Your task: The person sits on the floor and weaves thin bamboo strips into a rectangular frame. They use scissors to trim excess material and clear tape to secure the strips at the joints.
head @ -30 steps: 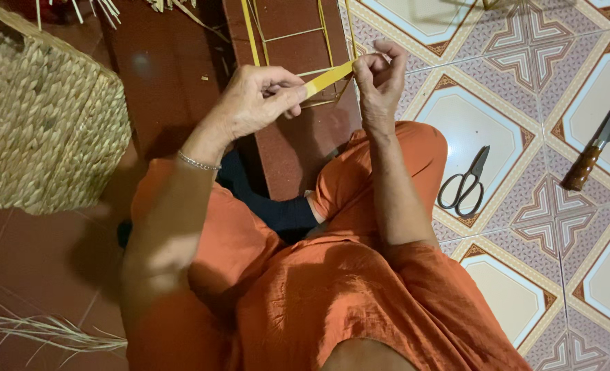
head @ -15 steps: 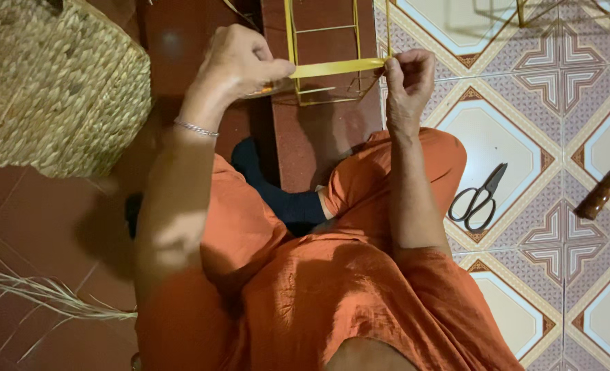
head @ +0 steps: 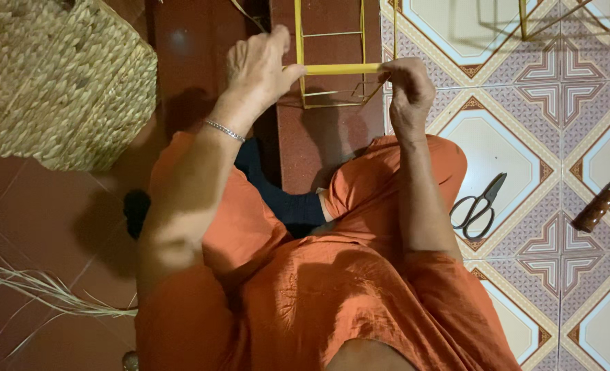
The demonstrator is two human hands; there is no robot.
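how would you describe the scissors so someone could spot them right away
Start at the patterned floor tiles to the right of the person's orange-clad knee. The scissors lie closed on a pale tile there. They have dark looped handles, unlike the wooden-handled knife further right.

Seated posture, viewed from above, both forearms extended forward and raised over the lap. Left hand (head: 260, 69) at upper centre, back of hand toward the camera, fingers curled, thumb pointing right and pinched against the fingertips. Left wrist slightly flexed and ringed by a thin silver bracelet (head: 224, 130); left forearm bare, running diagonally down to the elbow at lower left. Right hand (head: 406, 93) level with the left and well apart from it, knuckles up, fingers folded into a tight pinch at the upper left of the hand. Right forearm bare, descending almost vertically to the elbow.
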